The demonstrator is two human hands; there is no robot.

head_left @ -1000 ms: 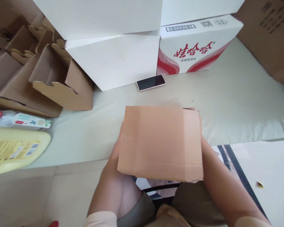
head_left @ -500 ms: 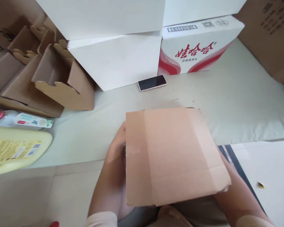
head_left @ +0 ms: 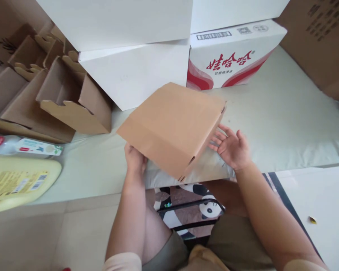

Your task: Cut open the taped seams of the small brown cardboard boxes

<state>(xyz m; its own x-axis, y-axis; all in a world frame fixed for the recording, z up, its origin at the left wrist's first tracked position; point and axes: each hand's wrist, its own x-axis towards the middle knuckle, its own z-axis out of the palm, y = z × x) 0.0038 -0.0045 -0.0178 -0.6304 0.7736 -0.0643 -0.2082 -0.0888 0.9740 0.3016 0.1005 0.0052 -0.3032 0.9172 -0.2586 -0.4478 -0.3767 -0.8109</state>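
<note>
A brown cardboard box [head_left: 172, 126], flattish with folded edges, is tilted above the pale green cloth in the middle of the head view. My left hand [head_left: 135, 158] is closed on its near left edge, the fingers partly hidden beneath. At the box's right side, my right hand [head_left: 233, 146] is palm up with fingers spread. Its fingertips are close to the box's side; whether they touch cannot be made out.
White cartons [head_left: 135, 71] stand behind, beside a red-and-white carton [head_left: 234, 56]. Open brown boxes [head_left: 76, 101] are at left, near a bottle [head_left: 25, 145] and a yellow jug [head_left: 22, 178]. A large brown carton [head_left: 318, 49] stands at right.
The box has moved forward and left and turned, now covering the phone. My right hand has come off it and opened; my left hand still grips it.
</note>
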